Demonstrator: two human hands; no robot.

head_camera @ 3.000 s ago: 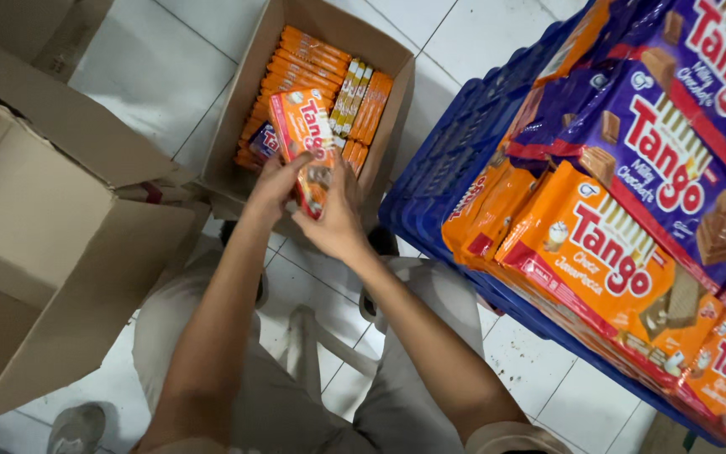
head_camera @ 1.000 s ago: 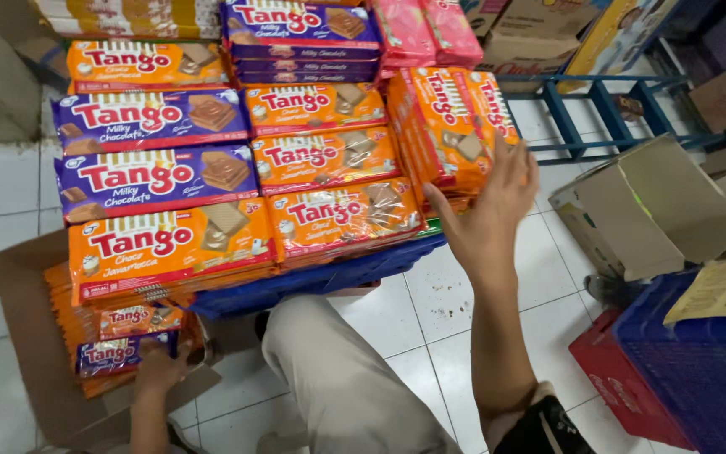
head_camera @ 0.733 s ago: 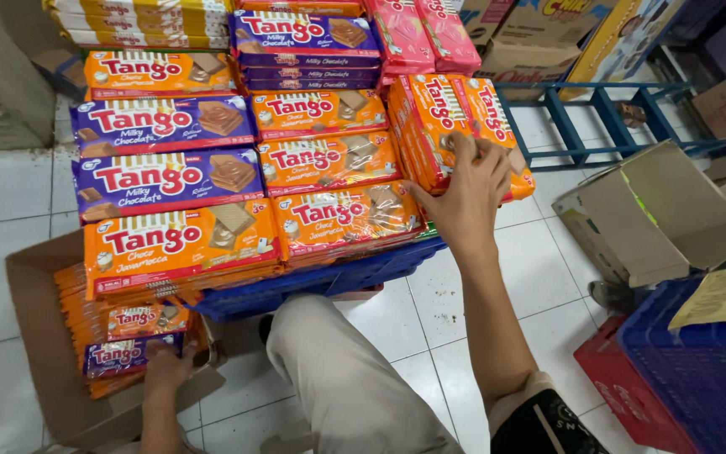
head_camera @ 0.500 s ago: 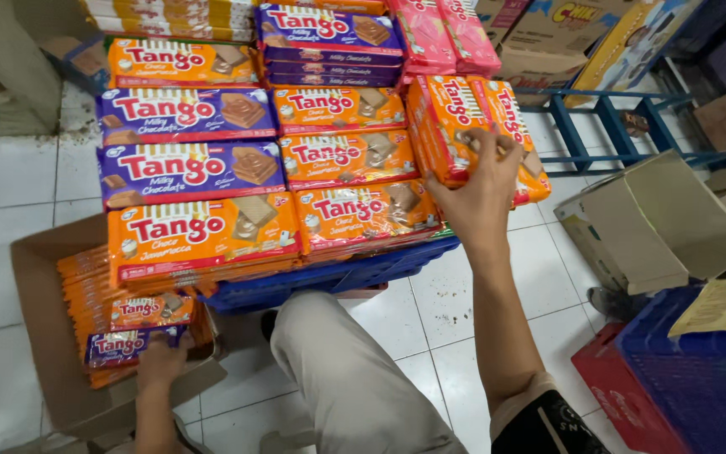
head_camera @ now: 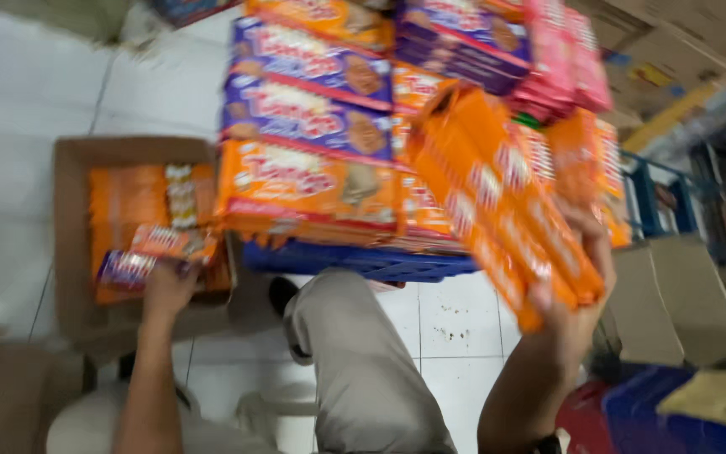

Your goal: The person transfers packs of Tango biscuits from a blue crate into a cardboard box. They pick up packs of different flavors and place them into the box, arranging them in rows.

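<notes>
My right hand [head_camera: 577, 290] clamps orange packs [head_camera: 497, 202] beside the crate [head_camera: 355, 259]; loose grip risks spilling. Left fingers [head_camera: 165, 282] press boxed packs [head_camera: 149, 252].

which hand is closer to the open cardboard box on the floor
Left. The left hand is over the cardboard box, touching packs in it; the right hand is far across, gripping an orange pack bundle.
</notes>
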